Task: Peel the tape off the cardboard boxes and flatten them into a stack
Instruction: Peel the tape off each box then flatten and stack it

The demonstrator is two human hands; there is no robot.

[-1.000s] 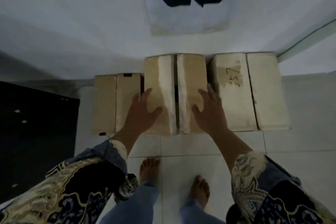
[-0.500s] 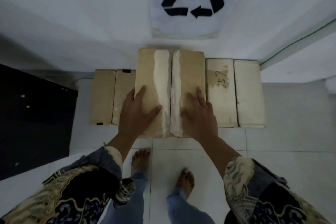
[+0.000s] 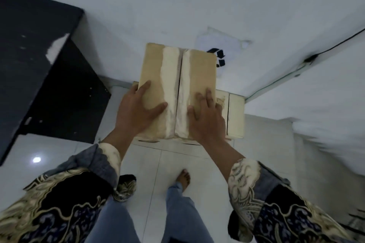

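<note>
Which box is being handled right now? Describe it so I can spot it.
Look at the white wall bearing the recycling sign. In front of it, both hands grip a tan cardboard box. Unlike the paler box on the floor, its top shows two torn white strips along the centre seam.

A black recycling sign, made of chasing arrows, stands on a white sheet fixed to the wall; the cardboard box held in front of it hides part of the sign. No words, brands or numbers can be read on the box or on any other surface.
</note>
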